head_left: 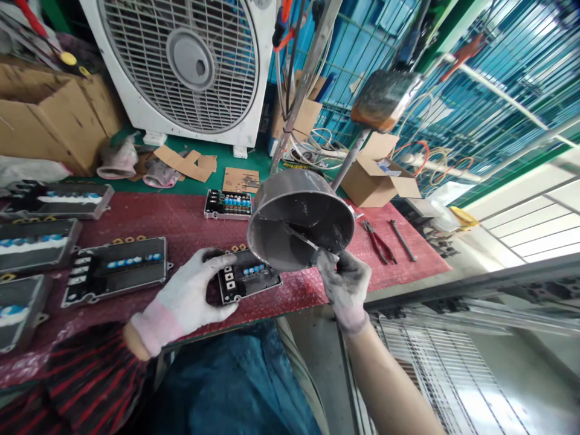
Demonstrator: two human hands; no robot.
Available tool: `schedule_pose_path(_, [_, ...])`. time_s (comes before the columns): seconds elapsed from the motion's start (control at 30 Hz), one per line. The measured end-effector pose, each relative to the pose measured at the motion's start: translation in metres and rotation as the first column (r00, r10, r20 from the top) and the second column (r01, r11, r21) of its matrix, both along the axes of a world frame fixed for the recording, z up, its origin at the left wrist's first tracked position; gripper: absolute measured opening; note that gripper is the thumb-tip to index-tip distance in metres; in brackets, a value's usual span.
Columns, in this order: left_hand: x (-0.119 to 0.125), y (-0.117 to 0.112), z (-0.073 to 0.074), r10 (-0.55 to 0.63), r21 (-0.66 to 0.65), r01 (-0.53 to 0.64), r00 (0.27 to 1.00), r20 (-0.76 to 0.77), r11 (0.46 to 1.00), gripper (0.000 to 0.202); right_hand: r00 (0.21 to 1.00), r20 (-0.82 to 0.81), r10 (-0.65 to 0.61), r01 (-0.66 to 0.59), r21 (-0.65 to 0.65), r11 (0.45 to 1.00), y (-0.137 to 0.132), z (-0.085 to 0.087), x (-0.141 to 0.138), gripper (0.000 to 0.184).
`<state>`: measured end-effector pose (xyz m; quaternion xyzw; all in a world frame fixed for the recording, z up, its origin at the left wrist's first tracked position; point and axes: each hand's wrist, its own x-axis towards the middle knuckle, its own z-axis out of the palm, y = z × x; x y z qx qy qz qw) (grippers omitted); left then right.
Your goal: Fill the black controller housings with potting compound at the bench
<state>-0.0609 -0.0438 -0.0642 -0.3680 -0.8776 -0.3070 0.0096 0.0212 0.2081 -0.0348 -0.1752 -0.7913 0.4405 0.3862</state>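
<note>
Left hand (183, 299), white-gloved, closed around black electronic module (248, 279), module gripped at near edge of red bubble-wrap-covered tabletop (181, 223). Right hand (345, 287), soiled glove, closed on rim of tilted grey metal bowl (299, 199) and on thin scraper (301, 235), blade reaching inside. Grey residue (272, 232) smeared across bowl interior.

The left hand (183, 296), gloved in white, lies palm down with the fingers extended and slightly curled. The right hand (345, 287), gloved in soiled grey, is positioned to the right of the left hand, with fingers flexed closed. The bare right forearm (389, 386) rises from the lower edge.
</note>
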Motion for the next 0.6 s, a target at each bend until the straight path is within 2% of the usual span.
schedule_pose_path(0.2, [0.000, -0.001, 0.000, -0.003, 0.007, 0.003, 1.000, 0.005, 1.000, 0.065, 1.000, 0.004, 0.007, -0.007, 0.002, 1.000, 0.003, -0.005, -0.001, 0.033])
schedule_pose_path(0.37, [0.000, -0.001, 0.001, -0.009, 0.001, 0.009, 1.000, 0.000, 1.000, 0.066, 0.998, 0.010, 0.060, -0.060, 0.008, 0.998, -0.001, -0.008, -0.003, 0.035])
schedule_pose_path(0.6, [0.000, 0.002, 0.004, 0.005, 0.006, -0.006, 0.999, 0.050, 1.000, 0.062, 0.995, 0.006, 0.103, -0.104, 0.047, 0.993, -0.019, 0.003, -0.011, 0.035])
